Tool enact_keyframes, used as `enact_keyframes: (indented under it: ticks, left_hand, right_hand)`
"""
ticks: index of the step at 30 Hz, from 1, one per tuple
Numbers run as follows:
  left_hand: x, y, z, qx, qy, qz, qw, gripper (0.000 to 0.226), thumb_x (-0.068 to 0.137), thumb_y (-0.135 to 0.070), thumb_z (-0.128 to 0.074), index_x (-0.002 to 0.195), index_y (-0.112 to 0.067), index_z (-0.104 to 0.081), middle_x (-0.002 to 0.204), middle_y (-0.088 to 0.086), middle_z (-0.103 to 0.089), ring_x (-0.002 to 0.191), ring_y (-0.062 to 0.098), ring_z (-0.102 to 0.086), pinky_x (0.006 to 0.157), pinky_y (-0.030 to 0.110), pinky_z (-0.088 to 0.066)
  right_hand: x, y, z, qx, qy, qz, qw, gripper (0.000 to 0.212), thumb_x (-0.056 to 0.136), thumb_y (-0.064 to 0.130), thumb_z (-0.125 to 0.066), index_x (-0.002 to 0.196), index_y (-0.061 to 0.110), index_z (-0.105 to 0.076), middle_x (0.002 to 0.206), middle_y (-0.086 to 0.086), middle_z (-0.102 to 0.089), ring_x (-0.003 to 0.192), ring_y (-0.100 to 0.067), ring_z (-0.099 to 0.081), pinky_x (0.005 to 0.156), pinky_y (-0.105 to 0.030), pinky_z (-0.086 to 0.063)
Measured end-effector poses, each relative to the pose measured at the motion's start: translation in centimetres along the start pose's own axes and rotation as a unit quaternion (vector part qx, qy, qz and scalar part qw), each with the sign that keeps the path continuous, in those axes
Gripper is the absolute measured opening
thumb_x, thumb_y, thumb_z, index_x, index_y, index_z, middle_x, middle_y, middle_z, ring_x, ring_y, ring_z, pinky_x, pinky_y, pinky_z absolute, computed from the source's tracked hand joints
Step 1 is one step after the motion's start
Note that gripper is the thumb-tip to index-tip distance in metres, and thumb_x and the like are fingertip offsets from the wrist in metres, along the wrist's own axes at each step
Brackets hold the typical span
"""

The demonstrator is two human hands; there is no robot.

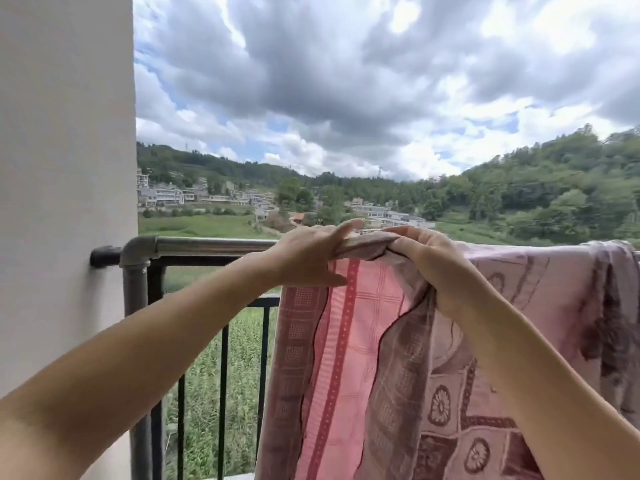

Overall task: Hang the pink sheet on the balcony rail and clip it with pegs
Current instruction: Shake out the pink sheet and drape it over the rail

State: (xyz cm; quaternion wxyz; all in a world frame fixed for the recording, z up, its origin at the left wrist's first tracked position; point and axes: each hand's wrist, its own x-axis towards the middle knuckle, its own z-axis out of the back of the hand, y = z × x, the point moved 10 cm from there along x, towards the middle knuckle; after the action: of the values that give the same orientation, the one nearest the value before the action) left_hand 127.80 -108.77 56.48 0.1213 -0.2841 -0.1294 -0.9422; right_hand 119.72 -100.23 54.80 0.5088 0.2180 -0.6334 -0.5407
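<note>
The pink sheet [363,341], patterned with darker squares and flower shapes, hangs over the grey metal balcony rail [207,244] and runs off to the right. Its left top edge is bunched into a fold on the rail. My right hand [433,268] is closed around that bunched fold from above. My left hand [304,254] rests against the fold's left end, fingers stretched out over the rail and thumb under the cloth's edge. No pegs are visible.
A white wall [65,202] stands on the left, where the rail joins it with a pipe elbow [138,251]. Black vertical bars [225,393] run below the rail. Beyond lie fields, houses and wooded hills.
</note>
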Motion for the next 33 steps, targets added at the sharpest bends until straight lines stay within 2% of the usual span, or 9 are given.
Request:
enact_keyframes:
  ticks: [5, 10, 13, 17, 20, 25, 28, 31, 33]
  left_hand:
    - [-0.2, 0.8, 2.6, -0.054, -0.245, 0.117, 0.961, 0.067, 0.080, -0.037, -0.062, 0.134, -0.010, -0.032, 0.107, 0.012, -0.064, 0.091, 0.026, -0.062, 0.077, 0.034, -0.051]
    - [-1.1, 6.1, 3.5, -0.007, -0.181, 0.195, 0.964, 0.055, 0.080, -0.036, -0.061, 0.125, -0.011, -0.042, 0.115, 0.014, -0.053, 0.102, 0.029, -0.053, 0.089, 0.048, -0.045]
    - [-4.3, 10.1, 5.1, -0.008, -0.175, 0.218, 0.960, 0.017, 0.088, -0.025, -0.052, 0.084, -0.009, -0.054, 0.087, 0.011, -0.059, 0.078, 0.030, -0.060, 0.067, 0.038, -0.049]
    - [-7.8, 15.2, 8.4, -0.172, -0.191, 0.315, 0.914, 0.030, 0.078, 0.003, -0.050, 0.056, -0.018, -0.052, 0.058, 0.003, -0.051, 0.062, 0.021, -0.050, 0.050, 0.024, -0.037]
    - [-8.9, 16.1, 9.0, -0.350, -0.176, 0.330, 0.859, 0.023, 0.081, 0.006, -0.047, 0.079, -0.013, -0.060, 0.070, 0.002, -0.056, 0.063, 0.011, -0.051, 0.049, 0.015, -0.043]
    - [-11.1, 11.5, 5.5, -0.189, -0.007, 0.249, 0.950, 0.085, 0.081, -0.028, -0.064, 0.145, -0.027, -0.008, 0.143, 0.015, -0.033, 0.126, 0.029, -0.038, 0.104, 0.040, -0.039]
    - [-11.7, 7.4, 4.6, -0.050, -0.133, 0.199, 0.970, 0.091, 0.077, -0.040, -0.066, 0.145, -0.026, -0.008, 0.142, 0.008, -0.037, 0.130, 0.023, -0.035, 0.113, 0.048, -0.022]
    - [-12.8, 9.8, 7.7, -0.114, -0.352, 0.248, 0.895, 0.034, 0.087, -0.015, -0.054, 0.119, -0.006, -0.048, 0.112, 0.013, -0.061, 0.097, 0.024, -0.061, 0.083, 0.029, -0.052]
    - [-13.2, 13.6, 9.8, -0.095, -0.366, 0.320, 0.868, 0.015, 0.088, -0.001, -0.050, 0.099, -0.001, -0.059, 0.099, 0.016, -0.065, 0.083, 0.022, -0.062, 0.061, 0.011, -0.044]
  right_hand:
    - [-2.4, 3.1, -4.2, -0.144, 0.101, 0.047, 0.983, 0.023, 0.084, 0.015, -0.064, 0.104, 0.021, -0.056, 0.048, 0.007, -0.059, 0.039, -0.006, -0.044, 0.040, -0.017, -0.036]
    - [-2.6, 3.0, -5.4, -0.192, 0.085, 0.063, 0.976, 0.042, 0.083, -0.002, -0.058, 0.116, 0.022, -0.049, 0.075, -0.011, -0.057, 0.054, -0.019, -0.044, 0.053, -0.032, -0.037]
    - [-2.5, 1.9, -7.6, -0.251, 0.099, 0.085, 0.959, 0.046, 0.081, 0.002, -0.056, 0.120, 0.023, -0.044, 0.082, -0.012, -0.063, 0.053, -0.015, -0.049, 0.050, -0.027, -0.042]
    - [-1.9, 1.9, -11.8, -0.434, 0.031, 0.186, 0.881, 0.049, 0.086, 0.011, -0.051, 0.128, 0.024, -0.029, 0.091, -0.009, -0.062, 0.064, -0.025, -0.061, 0.058, -0.036, -0.055]
    - [-2.5, 4.6, -13.7, -0.445, -0.060, 0.334, 0.829, 0.027, 0.092, 0.015, -0.050, 0.118, 0.011, -0.044, 0.098, -0.013, -0.059, 0.070, -0.032, -0.063, 0.058, -0.041, -0.055]
    - [-1.8, 7.1, -14.0, -0.417, -0.091, 0.362, 0.829, 0.046, 0.087, 0.044, -0.034, 0.085, 0.007, -0.060, 0.062, -0.004, -0.056, 0.052, -0.022, -0.053, 0.043, -0.025, -0.035]
    - [-1.8, 8.2, -15.4, -0.446, -0.086, 0.384, 0.804, 0.035, 0.094, 0.034, -0.041, 0.093, 0.010, -0.067, 0.074, -0.003, -0.062, 0.061, -0.024, -0.062, 0.050, -0.032, -0.048]
    - [-3.1, 9.2, -16.6, -0.468, -0.097, 0.421, 0.771, 0.026, 0.092, 0.027, -0.051, 0.104, 0.011, -0.068, 0.092, -0.007, -0.062, 0.075, -0.021, -0.061, 0.054, -0.035, -0.055]
    - [-3.6, 9.5, -17.0, -0.453, -0.081, 0.433, 0.775, 0.023, 0.091, 0.022, -0.052, 0.093, 0.008, -0.070, 0.081, -0.006, -0.060, 0.065, -0.017, -0.056, 0.051, -0.032, -0.053]
